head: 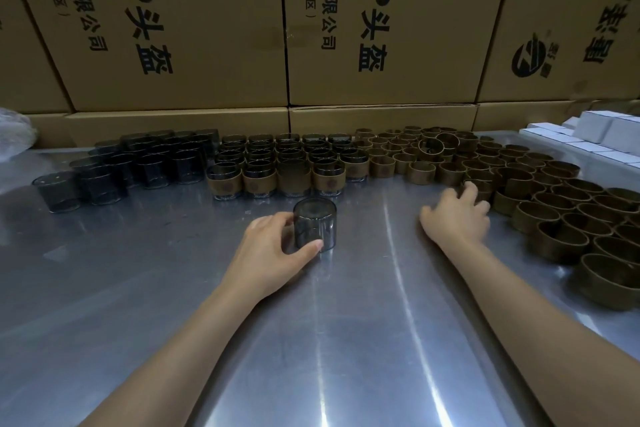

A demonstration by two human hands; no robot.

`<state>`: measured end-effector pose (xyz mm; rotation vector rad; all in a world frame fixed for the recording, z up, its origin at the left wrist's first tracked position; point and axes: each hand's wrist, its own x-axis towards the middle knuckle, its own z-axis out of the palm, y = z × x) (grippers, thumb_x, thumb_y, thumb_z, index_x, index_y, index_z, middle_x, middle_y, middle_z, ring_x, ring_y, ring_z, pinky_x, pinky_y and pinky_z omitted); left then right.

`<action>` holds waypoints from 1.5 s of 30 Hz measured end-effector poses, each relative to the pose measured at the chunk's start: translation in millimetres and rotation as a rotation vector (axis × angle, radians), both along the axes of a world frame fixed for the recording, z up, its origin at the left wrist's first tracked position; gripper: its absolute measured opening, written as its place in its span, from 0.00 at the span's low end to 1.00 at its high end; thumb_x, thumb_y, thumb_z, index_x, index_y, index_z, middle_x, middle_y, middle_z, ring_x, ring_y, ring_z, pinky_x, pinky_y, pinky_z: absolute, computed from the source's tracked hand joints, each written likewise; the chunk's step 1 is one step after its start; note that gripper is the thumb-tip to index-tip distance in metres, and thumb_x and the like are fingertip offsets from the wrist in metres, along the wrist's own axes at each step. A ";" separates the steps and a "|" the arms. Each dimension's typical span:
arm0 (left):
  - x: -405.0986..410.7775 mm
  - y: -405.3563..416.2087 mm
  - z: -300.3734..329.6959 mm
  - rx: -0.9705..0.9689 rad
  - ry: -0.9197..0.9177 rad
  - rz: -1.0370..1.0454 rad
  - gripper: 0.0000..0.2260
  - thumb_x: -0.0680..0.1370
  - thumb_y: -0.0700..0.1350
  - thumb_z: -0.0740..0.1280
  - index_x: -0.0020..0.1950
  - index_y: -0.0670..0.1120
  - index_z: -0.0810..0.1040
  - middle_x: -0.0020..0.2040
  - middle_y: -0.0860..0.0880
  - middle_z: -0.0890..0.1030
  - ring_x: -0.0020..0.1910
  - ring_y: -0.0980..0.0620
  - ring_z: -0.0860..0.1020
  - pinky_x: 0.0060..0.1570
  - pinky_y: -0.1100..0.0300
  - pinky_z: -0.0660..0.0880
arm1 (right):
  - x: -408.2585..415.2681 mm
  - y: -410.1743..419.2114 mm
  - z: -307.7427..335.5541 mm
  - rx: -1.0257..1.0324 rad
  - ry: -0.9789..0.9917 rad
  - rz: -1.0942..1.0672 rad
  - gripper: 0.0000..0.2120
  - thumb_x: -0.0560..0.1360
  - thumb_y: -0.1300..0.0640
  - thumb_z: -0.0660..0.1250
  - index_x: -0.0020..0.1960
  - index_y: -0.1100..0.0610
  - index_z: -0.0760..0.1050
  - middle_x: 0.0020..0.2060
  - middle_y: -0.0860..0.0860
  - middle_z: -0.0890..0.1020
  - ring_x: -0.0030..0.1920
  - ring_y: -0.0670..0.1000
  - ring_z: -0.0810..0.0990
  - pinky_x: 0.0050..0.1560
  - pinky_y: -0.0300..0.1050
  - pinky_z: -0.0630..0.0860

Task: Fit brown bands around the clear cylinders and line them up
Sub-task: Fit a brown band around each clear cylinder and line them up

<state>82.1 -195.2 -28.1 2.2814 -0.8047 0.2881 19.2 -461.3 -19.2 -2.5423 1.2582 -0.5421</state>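
Left hand (273, 246) grips bare clear cylinder (315, 224) upright on table; right hand (455, 215) fingers spread, touching brown bands (540, 198)

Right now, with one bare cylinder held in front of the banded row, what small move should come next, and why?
Probably the right hand should close on one brown band and lift it from the pile. The left hand already grips a clear cylinder standing bare on the metal table, while the right hand's fingers only reach the near edge of the loose bands and hold none yet.
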 end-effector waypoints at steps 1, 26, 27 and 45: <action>0.1 -0.1 -0.1 0.002 -0.002 0.002 0.24 0.73 0.58 0.68 0.65 0.49 0.74 0.60 0.52 0.77 0.64 0.51 0.69 0.60 0.56 0.69 | 3.4 -0.4 1.2 -0.006 0.040 -0.004 0.23 0.79 0.48 0.59 0.71 0.58 0.65 0.77 0.59 0.50 0.71 0.65 0.58 0.68 0.56 0.61; -0.6 -1.0 -1.5 0.032 0.012 -0.004 0.23 0.72 0.61 0.68 0.62 0.51 0.73 0.59 0.54 0.76 0.65 0.54 0.67 0.55 0.61 0.65 | -21.2 92.7 -1.9 -0.181 -0.592 0.629 0.14 0.74 0.48 0.68 0.46 0.48 0.62 0.35 0.39 0.71 0.33 0.39 0.72 0.30 0.31 0.63; -0.4 -1.2 -1.4 0.035 0.017 0.000 0.24 0.71 0.62 0.69 0.62 0.51 0.73 0.58 0.53 0.76 0.65 0.54 0.67 0.55 0.61 0.66 | -23.8 99.9 -2.6 -0.176 -0.601 0.668 0.14 0.74 0.47 0.68 0.49 0.47 0.63 0.37 0.38 0.72 0.35 0.39 0.73 0.32 0.32 0.66; -6.8 0.9 9.8 -0.442 0.473 -0.259 0.33 0.72 0.69 0.54 0.72 0.54 0.68 0.70 0.58 0.71 0.71 0.61 0.65 0.74 0.54 0.58 | -23.1 112.1 3.5 -0.544 -0.583 0.954 0.22 0.70 0.54 0.70 0.61 0.58 0.69 0.46 0.52 0.77 0.51 0.51 0.71 0.42 0.39 0.70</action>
